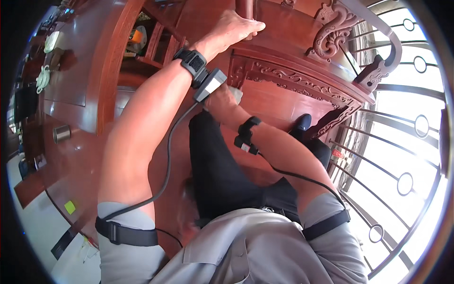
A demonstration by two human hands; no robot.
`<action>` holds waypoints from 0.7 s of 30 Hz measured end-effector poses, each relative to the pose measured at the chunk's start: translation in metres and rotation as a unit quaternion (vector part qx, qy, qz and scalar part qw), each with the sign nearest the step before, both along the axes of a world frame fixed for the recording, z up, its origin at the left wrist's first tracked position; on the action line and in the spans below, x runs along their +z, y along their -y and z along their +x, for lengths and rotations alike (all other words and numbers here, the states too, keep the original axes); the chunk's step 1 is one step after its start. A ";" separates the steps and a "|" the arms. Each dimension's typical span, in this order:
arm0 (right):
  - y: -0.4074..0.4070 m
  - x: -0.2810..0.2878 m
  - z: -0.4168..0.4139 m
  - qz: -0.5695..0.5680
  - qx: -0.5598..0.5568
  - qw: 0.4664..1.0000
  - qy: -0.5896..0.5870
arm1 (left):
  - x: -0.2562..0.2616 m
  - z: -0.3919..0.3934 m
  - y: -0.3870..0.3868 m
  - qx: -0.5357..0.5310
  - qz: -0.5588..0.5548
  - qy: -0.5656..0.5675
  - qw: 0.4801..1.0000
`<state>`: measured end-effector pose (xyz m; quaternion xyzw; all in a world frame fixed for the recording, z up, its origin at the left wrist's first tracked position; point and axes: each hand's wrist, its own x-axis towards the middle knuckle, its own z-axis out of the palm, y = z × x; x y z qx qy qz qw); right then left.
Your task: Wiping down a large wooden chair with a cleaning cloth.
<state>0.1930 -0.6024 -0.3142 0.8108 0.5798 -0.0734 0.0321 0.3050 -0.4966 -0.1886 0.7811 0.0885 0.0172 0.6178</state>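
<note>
My left hand [234, 30] is stretched far forward, its fingers curled around a reddish-brown wooden post [244, 9] of a carved wooden chair [283, 71]. Closer to me, my right hand [221, 103] is low beside the chair's carved front apron, above my knee. A pale, cloth-like thing [236, 93] shows at its fingers, which appear closed on it. The grey sensor box [210, 85] strapped to my left wrist hides part of the right hand. Exactly how the right fingers hold the pale thing is hidden.
A large wooden table or cabinet [79, 64] stands to the left, with a metal cup [61, 134] near it. Barred window railings [390, 142] line the right side. A curved carved armrest [395, 53] juts out at upper right. Cables [169, 152] run along both arms.
</note>
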 end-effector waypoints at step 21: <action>0.101 -0.055 -0.026 -0.007 0.024 0.992 -0.121 | 0.004 0.002 0.026 0.071 -0.049 -0.018 0.996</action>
